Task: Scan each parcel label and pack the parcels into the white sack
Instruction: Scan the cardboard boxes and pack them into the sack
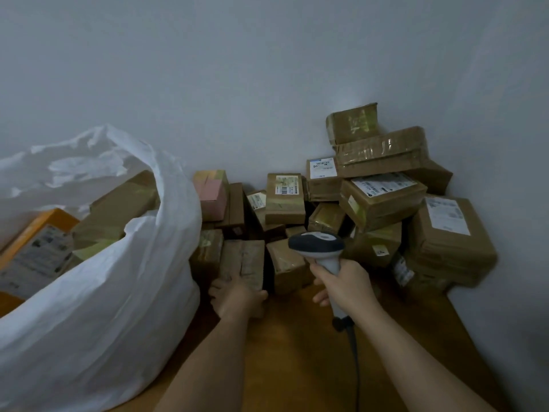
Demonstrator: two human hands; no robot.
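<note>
We are kneeling over a wooden floor (297, 352) in a dim corner, our two hands working well apart. Our left hand (237, 295) is gripping the near end of a small tape-wrapped brown cardboard parcel (242, 260) lying at the front of the heap, fingers curling round its lower edge. Our right hand (344, 285) is clenching the pale handle of a grey-and-white handheld barcode scanner (316, 243), its dark head pointing away from us toward the pile and its black cable (355, 361) trailing down past our forearm.

The heap of brown cardboard parcels (383, 197) is rising against the grey wall (267, 69) on the right, boxes stacked and tilting on one another, several showing white printed labels. A pink-faced box (211, 200) is leaning at the left end of the heap, just beside the sack.

The large white woven plastic sack (98, 307) is standing open on the left, touching the nearest boxes. Inside its mouth we are seeing an orange box with a white label (38, 245) and a long brown carton (118, 209) lying beside it, both resting near the rim. The label on the parcel in our left hand is too blurred to read.
</note>
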